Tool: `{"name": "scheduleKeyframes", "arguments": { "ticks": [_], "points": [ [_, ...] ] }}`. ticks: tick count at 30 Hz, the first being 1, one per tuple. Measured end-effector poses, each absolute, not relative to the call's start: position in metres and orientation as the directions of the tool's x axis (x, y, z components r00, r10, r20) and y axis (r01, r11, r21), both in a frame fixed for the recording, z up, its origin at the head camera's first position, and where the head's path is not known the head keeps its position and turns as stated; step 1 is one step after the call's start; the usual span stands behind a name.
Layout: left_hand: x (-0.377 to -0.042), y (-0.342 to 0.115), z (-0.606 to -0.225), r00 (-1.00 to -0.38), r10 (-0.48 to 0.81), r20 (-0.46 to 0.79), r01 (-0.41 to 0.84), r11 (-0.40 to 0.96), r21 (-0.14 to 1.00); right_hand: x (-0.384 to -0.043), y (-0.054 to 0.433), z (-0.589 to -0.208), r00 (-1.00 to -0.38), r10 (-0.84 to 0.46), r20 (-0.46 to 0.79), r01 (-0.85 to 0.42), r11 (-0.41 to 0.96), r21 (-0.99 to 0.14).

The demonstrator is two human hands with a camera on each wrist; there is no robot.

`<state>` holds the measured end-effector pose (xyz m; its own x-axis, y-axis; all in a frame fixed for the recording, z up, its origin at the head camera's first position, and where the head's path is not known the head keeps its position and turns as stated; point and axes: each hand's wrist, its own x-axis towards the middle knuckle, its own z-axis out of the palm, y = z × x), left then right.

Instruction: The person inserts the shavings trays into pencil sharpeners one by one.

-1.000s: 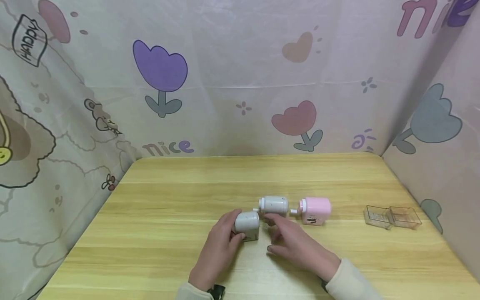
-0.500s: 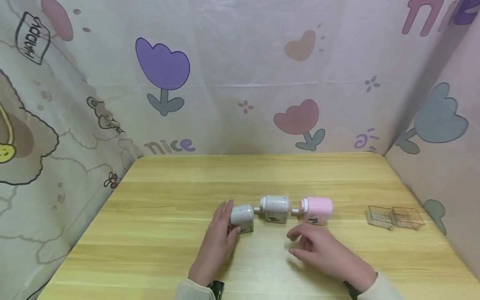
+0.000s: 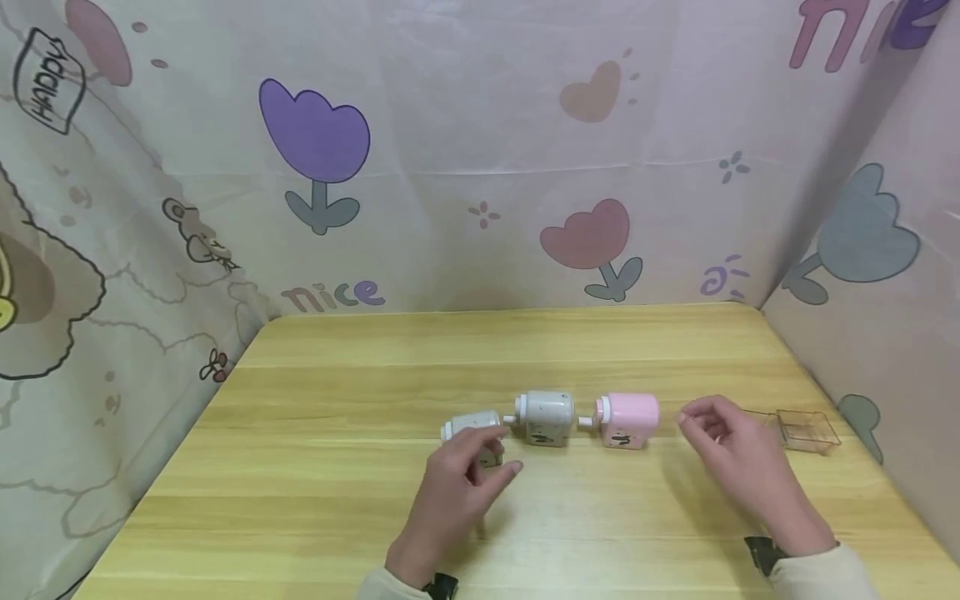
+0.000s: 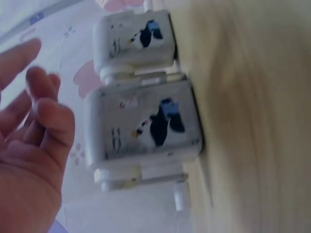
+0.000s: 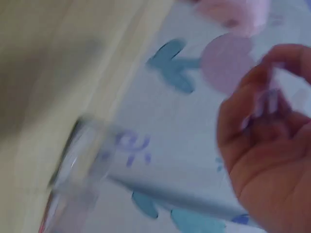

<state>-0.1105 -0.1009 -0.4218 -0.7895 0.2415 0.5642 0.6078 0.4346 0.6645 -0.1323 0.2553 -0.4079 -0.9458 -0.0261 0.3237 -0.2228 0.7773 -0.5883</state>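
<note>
Three hand-crank pencil sharpeners lie in a row: a grey one (image 3: 474, 419) at the left, a second grey one (image 3: 546, 417) in the middle, and a pink one (image 3: 632, 421) at the right. My left hand (image 3: 453, 487) hovers in front of the left grey sharpener and partly covers it, thumb and fingers apart. The left wrist view shows that sharpener (image 4: 146, 121) with a penguin picture, separate from the hand. My right hand (image 3: 742, 467) is raised right of the pink sharpener, fingers loosely bent, with no held thing showing. It overlaps the clear bins.
Two small clear bins (image 3: 810, 432) sit side by side near the table's right edge, the left one mostly hidden by my right hand. A printed curtain (image 3: 450, 150) closes off the back and both sides of the wooden table (image 3: 375, 358).
My left hand has shifted the left grey sharpener leftward into the row and let go of it. My right hand has moved right, from the middle sharpener past the pink one toward the clear bins.
</note>
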Motion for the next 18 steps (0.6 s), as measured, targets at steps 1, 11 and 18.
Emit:
{"name": "scheduleKeyframes", "arguments": {
  "ticks": [1, 11, 18],
  "points": [
    [-0.11, -0.099, -0.423, -0.792, 0.276, 0.545, 0.608, 0.44, 0.661, -0.134, 0.26, -0.41, -0.947, -0.007, 0.32, -0.196, 0.802, -0.564],
    [-0.104, -0.088, -0.428, -0.816, 0.433, 0.384, 0.569, 0.475, 0.671, -0.14, 0.29, -0.43, -0.988, 0.075, 0.134, 0.01, 0.901, -0.433],
    [-0.102, -0.087, -0.427, -0.851, 0.426, 0.307, 0.508, 0.522, 0.686, -0.14, 0.293, -0.431, -0.995, 0.096, 0.027, 0.077, 0.908, -0.411]
  ]
}}
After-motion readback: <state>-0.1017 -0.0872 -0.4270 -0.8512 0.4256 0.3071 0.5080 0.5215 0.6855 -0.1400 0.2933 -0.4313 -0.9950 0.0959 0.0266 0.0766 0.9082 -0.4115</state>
